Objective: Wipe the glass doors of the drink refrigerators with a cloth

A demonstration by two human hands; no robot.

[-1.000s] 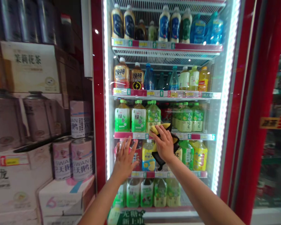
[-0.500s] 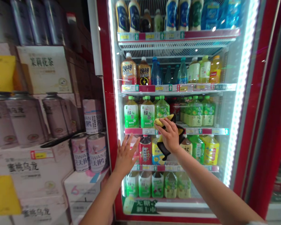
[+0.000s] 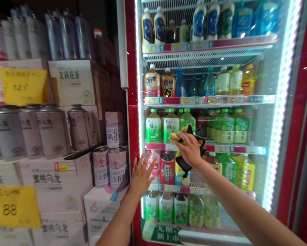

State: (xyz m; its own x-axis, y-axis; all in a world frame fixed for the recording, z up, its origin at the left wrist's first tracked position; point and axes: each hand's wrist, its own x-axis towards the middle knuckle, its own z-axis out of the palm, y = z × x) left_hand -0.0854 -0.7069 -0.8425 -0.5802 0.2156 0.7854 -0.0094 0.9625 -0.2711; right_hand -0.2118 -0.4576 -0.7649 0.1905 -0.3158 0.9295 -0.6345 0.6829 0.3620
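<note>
My right hand [image 3: 189, 150] is closed on a yellow and black cloth [image 3: 186, 164], its fingers pressing the cloth's yellow side. The cloth is in front of the third shelf's price strip [image 3: 221, 149], just right of a green tea bottle [image 3: 171, 128]. Part of it hangs down over a yellow and blue drink bottle [image 3: 182, 176]. My left hand [image 3: 142, 176] is empty, fingers spread, at the left edge of the drinks cooler [image 3: 133, 136], beside a pink bottle [image 3: 154, 167]. Whether either hand touches a glass pane, I cannot tell.
Lit shelves hold bottles in several rows, with a bright light strip [image 3: 278, 136] at the right. On the left stand stacked cartons [image 3: 71, 83], tall metal cans [image 3: 52, 130], pink cans [image 3: 117, 167] and yellow price signs [image 3: 13, 206].
The view has swung left, so the cooler sits further right and more of the cartons show. Against the shelves, my right hand with the cloth has shifted slightly left; my left hand stays spread.
</note>
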